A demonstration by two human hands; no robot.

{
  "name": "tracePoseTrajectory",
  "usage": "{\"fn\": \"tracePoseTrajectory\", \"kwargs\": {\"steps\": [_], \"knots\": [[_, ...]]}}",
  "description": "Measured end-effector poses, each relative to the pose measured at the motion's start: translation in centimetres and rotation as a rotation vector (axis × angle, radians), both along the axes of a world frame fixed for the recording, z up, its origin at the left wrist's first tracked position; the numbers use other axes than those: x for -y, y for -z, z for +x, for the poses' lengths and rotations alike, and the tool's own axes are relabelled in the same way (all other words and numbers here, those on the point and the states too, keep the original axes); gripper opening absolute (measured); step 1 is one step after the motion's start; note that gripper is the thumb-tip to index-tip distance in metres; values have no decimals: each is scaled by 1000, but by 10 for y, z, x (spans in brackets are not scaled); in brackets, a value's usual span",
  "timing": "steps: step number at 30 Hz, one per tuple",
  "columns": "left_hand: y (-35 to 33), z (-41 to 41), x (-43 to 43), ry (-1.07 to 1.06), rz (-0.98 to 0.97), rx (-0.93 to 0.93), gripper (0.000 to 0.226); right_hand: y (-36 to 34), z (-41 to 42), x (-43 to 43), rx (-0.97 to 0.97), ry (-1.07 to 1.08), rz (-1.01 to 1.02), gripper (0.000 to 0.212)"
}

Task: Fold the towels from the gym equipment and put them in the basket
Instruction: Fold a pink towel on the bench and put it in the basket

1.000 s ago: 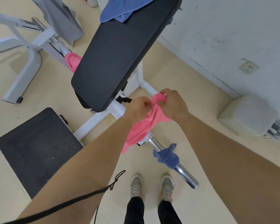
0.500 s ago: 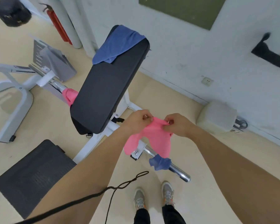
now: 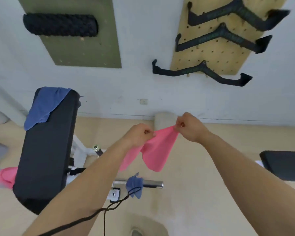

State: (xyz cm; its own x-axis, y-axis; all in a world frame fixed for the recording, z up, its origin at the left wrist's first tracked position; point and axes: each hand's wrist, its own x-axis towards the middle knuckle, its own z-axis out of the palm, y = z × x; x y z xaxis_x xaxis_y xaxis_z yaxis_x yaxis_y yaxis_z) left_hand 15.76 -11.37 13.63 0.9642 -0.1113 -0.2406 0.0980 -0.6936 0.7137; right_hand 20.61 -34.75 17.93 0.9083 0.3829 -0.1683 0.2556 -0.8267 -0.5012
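The left hand (image 3: 140, 135) and the right hand (image 3: 189, 126) each pinch 1 top corner of the pink towel (image 3: 156, 150), with fingers curled tight on the cloth. The towel hangs in the air between them, in front of the person, above the floor (image 3: 203, 193) and higher than the metal bar (image 3: 153, 183). It sags in the middle and its bottom edge flops in 2 loose flaps, so it looks soft, thin and very light. It will not break, but it will bend any way it likes. I think the best places to hold it are the corners, as the hands do now, so the top edge can be pulled flat before a fold. Holding it in the middle would likely make it bunch up. 3 more towels wait: a blue towel (image 3: 43, 106) on top of the black pad (image 3: 46, 150), a small blue towel (image 3: 134, 183) on the metal bar, and another pink towel (image 3: 6, 175) low on the left. I cannot see the basket
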Motion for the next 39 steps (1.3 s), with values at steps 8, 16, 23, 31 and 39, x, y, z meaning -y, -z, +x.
{"fn": "tracePoseTrajectory", "kwargs": {"steps": [8,16,23,31,39], "knots": [[-19,20,167,253,183,13,30,-26,-27,218,95,327,-53,21],[-12,27,384,428,331,53,34,-23,-99,469,-6,566,81,24],[-8,50,579,590,375,88,28,-12,-154,631,-4,736,24,16],[22,98,787,813,375,115,34,30,-166,799,-21,966,-88,16],[59,192,976,901,311,19,32,61,-95,963,-164,1096,-182,18]]}}
